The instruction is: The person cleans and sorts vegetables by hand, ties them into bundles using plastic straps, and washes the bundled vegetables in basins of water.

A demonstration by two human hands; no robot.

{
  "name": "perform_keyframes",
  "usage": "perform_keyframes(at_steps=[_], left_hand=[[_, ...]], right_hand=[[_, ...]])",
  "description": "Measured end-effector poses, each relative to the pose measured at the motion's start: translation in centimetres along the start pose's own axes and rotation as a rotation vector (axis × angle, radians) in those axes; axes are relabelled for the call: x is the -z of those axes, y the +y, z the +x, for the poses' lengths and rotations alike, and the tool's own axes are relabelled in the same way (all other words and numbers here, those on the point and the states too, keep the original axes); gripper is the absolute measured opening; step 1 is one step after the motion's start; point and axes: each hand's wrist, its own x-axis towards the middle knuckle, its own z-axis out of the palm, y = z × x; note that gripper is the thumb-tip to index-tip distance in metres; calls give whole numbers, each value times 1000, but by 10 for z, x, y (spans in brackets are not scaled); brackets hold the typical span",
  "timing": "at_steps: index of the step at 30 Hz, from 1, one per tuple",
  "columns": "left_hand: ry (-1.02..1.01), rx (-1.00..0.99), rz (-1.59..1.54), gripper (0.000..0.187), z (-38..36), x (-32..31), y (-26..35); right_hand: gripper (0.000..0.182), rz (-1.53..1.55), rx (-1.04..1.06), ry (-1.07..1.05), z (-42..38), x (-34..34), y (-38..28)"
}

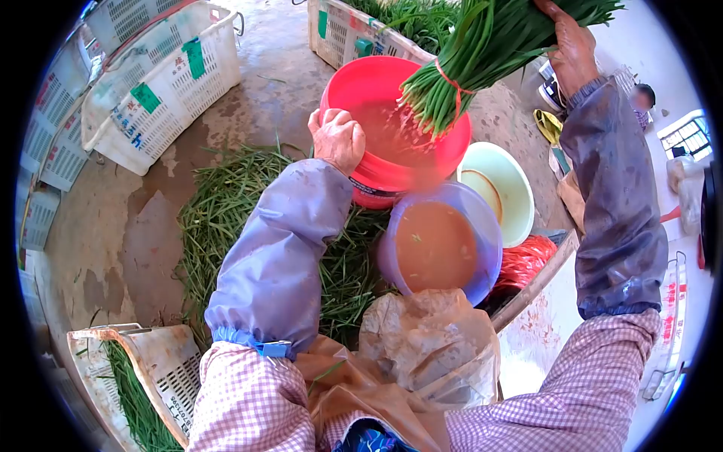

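My right hand [574,49] is closed around a large bundle of garlic chives [482,64], raised over the red bucket [380,75]. A red band [454,87] ties the bundle, and its wet, pale cut ends point down into the bucket, with water dripping from them. Murky brown water fills part of that bucket. On its near left rim, my left hand [339,142] grips with the fingers curled. Close in front of me stands a purple bucket [488,233] of brown water. A pale green basin [520,188] adjoins it on the right.
Loose green leaves [233,218] heap on the wet floor to the left. White crates stand at far left [218,75], at the back [331,41] and near left [162,350], the last two holding greens. Red ties [527,260] lie by a board edge. A person [642,102] is at far right.
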Motion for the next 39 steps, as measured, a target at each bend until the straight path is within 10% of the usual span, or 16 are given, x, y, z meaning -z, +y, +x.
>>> perform_keyframes(at_steps=[9,32,39], left_hand=[[-34,12,27,23,0,-1,-2],[-44,-37,7,24,0,-2,-9],[32,-92,8,23,2,-5,-8]], right_hand=[[14,310,-149,-78,-6,5,34],[29,-81,30,136,-63,95,56],[13,290,-95,147,-32,97,88]])
